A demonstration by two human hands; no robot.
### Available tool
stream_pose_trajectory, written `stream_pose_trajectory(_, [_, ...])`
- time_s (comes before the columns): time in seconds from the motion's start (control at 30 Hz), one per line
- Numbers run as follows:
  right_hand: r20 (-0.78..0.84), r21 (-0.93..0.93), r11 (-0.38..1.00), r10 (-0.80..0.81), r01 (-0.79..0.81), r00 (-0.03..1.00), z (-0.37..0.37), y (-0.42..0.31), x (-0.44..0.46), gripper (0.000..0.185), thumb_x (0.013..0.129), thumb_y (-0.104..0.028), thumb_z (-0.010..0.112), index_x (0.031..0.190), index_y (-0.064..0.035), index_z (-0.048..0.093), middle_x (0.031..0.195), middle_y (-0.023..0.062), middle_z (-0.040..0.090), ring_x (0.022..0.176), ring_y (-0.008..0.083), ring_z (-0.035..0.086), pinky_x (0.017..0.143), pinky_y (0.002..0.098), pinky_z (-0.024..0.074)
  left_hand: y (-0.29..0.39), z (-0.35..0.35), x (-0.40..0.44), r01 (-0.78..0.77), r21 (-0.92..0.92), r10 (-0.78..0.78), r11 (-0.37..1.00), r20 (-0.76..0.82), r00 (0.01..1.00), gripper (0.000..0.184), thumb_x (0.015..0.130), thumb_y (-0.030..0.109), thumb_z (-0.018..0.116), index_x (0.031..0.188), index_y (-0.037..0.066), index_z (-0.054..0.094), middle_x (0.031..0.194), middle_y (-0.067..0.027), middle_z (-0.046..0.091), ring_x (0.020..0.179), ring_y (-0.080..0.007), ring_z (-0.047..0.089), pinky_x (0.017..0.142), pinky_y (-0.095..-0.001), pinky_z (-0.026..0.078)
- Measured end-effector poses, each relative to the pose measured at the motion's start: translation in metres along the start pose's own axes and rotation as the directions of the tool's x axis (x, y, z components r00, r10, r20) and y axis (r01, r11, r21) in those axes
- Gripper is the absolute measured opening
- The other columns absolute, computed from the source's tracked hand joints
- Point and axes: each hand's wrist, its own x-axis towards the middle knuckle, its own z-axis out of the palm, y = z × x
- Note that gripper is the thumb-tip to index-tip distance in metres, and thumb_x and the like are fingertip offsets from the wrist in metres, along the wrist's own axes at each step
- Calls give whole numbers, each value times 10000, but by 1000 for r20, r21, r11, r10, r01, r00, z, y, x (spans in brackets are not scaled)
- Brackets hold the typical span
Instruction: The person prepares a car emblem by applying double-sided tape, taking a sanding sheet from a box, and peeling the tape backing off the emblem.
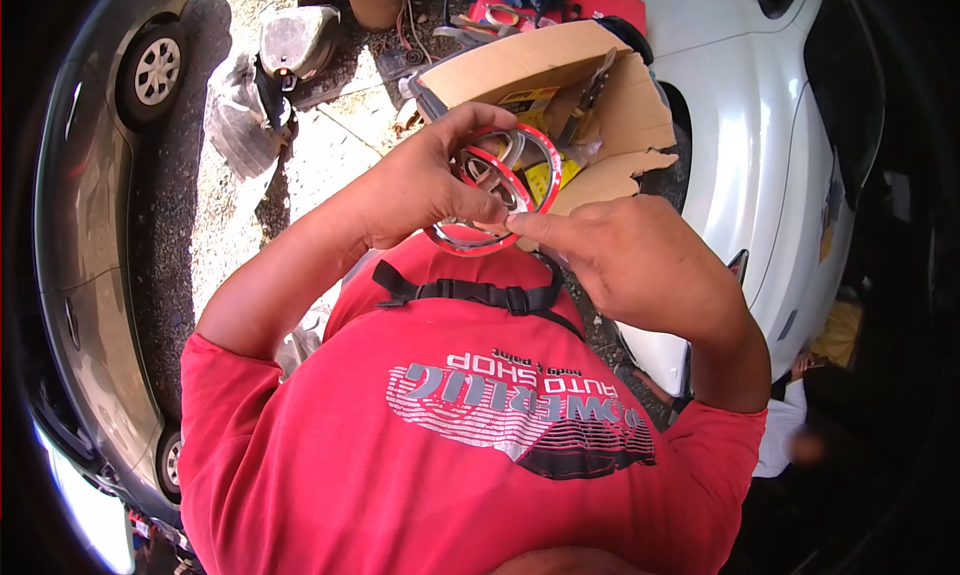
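My left hand [430,180] grips what looks like a car emblem [552,155], an open oval of silver rings with red strips along them. The thumb lies across its near side, with the fingers curled around the far side. My right hand [620,255] meets the emblem at its lower right edge. Its index fingertip presses there beside my left thumb, while the other fingers are curled under. Whether the right thumb pinches from below is hidden. Both hands are in front of my red shirt, above a buckled black waist strap [470,291].
Beyond my hands, an open cardboard box [500,63] holds pliers [590,100] and yellow packaging. A white car [730,125] stands close on the right, a dark car [90,245] on the left. Car parts [245,120] lie on the ground. Another person's white sleeve [790,425] shows at right.
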Motion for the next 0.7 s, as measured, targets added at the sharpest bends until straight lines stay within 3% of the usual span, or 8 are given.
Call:
stream_pose_trajectory(0.17, [-21,46,999,21,-20,1000,-3,2,-2,437,864,-30,565,1266,-115,711,917,196,734,863,377,705,770,472,548,2,0,1,19,42,-19,999,18,1000,903,691,-124,803,1494,29,419,1353,-107,560,1203,-189,582,1028,-307,509])
stream_pose_trajectory(0.7, [-22,12,1000,-23,24,999,1,1,-2,430,844,-33,575,1246,-91,713,934,177,744,882,363,708,775,473,546,1,0,-1,22,64,-23,998,18,1000,867,695,-136,777,1471,38,431,1325,-91,560,1133,-162,592,950,-311,567])
